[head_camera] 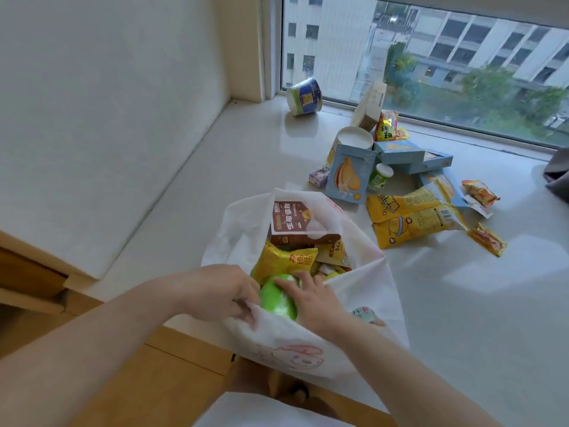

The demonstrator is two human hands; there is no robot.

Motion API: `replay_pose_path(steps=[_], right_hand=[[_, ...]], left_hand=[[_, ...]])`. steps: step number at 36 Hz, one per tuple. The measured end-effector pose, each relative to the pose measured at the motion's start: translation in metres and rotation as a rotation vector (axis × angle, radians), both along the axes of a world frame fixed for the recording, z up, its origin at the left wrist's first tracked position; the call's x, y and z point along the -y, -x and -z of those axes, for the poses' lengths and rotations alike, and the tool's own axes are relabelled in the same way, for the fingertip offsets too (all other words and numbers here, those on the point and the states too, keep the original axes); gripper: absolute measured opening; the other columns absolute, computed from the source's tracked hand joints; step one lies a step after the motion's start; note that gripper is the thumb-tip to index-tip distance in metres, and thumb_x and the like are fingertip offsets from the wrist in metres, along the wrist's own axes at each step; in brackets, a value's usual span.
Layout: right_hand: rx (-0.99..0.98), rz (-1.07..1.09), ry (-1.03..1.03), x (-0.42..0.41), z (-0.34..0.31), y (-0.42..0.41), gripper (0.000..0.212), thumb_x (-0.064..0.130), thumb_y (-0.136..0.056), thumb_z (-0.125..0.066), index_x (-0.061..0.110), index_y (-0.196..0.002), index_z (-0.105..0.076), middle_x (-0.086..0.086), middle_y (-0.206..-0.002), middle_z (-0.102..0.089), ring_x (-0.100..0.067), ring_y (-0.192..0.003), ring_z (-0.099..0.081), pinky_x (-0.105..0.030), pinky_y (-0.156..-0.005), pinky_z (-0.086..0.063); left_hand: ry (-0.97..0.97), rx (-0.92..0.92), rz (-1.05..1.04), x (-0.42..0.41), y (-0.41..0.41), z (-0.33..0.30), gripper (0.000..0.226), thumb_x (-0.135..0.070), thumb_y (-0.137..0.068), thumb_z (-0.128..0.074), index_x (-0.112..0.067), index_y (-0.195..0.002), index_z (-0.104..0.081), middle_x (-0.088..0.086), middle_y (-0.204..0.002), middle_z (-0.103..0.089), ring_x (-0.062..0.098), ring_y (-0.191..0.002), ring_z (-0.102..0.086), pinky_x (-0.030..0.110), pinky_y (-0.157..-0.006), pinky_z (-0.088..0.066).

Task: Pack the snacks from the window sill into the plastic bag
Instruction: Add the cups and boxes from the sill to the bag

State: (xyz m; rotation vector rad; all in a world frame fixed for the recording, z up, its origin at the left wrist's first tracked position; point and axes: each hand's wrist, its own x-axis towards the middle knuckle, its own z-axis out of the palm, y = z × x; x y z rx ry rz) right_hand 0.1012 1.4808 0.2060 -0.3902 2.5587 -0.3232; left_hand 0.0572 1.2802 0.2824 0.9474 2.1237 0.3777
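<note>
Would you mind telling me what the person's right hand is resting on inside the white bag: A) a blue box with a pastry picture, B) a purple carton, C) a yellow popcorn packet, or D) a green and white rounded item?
D: the right hand lies on the green and white rounded item at the mouth of the white bag, while the left hand holds the bag's edge open.

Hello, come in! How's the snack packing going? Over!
Left hand pinching the white bag rim open. Right hand pressing a green snack inside. Many snacks, like the yellow packet, wait on the sill. Nothing blocking.
</note>
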Motion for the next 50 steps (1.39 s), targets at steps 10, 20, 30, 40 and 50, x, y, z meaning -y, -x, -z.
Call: replay_pose_path(steps=[10, 20, 30, 40, 50], right_hand=[[0.221, 0.256, 0.272, -0.007, -0.003, 0.014, 0.044, 0.046, -0.099, -0.035, 0.033, -0.140, -0.040, -0.001, -0.143, -0.034, -0.021, -0.131, -0.037, -0.036, -0.108, -0.032], [0.198, 0.118, -0.191, -0.060, 0.000, 0.016, 0.032, 0.027, -0.097, -0.041, 0.033, -0.124, -0.058, -0.005, -0.133, -0.052, -0.024, -0.118, -0.053, -0.030, -0.090, -0.045], [-0.107, 0.278, -0.192, -0.082, -0.005, 0.020, 0.035, 0.038, -0.093, -0.048, 0.036, -0.128, -0.053, 0.005, -0.123, -0.061, -0.018, -0.111, -0.057, -0.026, -0.077, -0.042], [-0.308, 0.523, -0.228, -0.106, -0.013, 0.030, 0.042, 0.033, -0.094, -0.046, 0.023, -0.134, -0.040, 0.001, -0.119, -0.057, -0.023, -0.093, -0.063, -0.029, -0.062, -0.043], [-0.123, 0.724, -0.423, -0.112, -0.015, 0.048, 0.020, 0.020, -0.092, -0.050, 0.015, -0.110, -0.054, -0.002, -0.106, -0.062, -0.024, -0.093, -0.062, -0.027, -0.061, -0.042]], left_hand=[[0.120, -0.218, -0.125, 0.009, 0.013, 0.029, 0.020, -0.027, -0.093, -0.055, -0.037, -0.102, -0.069, -0.025, -0.082, -0.050, -0.002, -0.082, -0.045, 0.012, -0.063, -0.032], [0.242, -0.521, -0.434, 0.005, 0.026, 0.071, 0.026, -0.032, -0.096, -0.042, -0.034, -0.098, -0.068, -0.012, -0.106, -0.062, 0.018, -0.097, -0.060, 0.025, -0.067, -0.036], [0.269, -0.374, -0.280, -0.007, 0.036, 0.059, 0.019, -0.031, -0.095, -0.044, -0.028, -0.095, -0.063, -0.009, -0.103, -0.061, 0.017, -0.095, -0.055, 0.027, -0.068, -0.034], [0.097, -0.116, -0.532, -0.039, 0.052, 0.035, 0.033, -0.053, -0.094, -0.040, -0.037, -0.107, -0.065, -0.011, -0.110, -0.064, 0.013, -0.103, -0.057, 0.034, -0.089, -0.047], [0.254, -0.517, -0.635, -0.064, 0.100, 0.067, 0.064, -0.045, -0.083, -0.060, -0.026, -0.139, -0.037, 0.007, -0.143, -0.031, 0.029, -0.129, -0.033, 0.043, -0.099, -0.039]])
